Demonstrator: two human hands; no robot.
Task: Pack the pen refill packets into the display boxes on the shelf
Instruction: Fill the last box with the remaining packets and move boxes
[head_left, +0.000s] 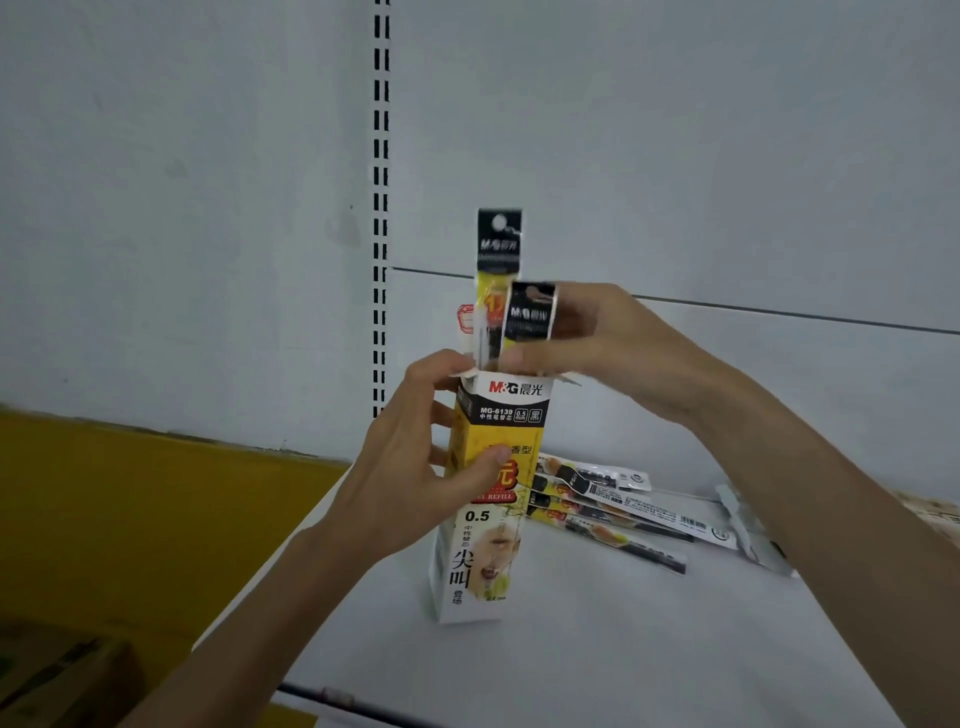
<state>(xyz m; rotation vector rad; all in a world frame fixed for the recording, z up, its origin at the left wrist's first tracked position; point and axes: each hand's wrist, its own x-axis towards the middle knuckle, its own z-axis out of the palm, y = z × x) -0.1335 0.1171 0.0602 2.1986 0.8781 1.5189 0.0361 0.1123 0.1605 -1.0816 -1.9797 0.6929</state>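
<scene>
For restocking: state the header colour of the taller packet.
Black header, white lettering; head view.

The left hand (415, 467) grips an upright display box (488, 519) on the shelf (623, 649). The right hand (613, 343) pinches a refill packet (530, 312) at its open top. More packets (613, 499) lie behind.

A tall, narrow display box (493, 499) in yellow, white and black stands upright on the white shelf (623, 649) with its top flaps open. A taller packet (498, 244) and a lower packet (530, 312), both black-topped, stick out of it side by side. Loose packets (613, 504) lie fanned flat just to its right.
</scene>
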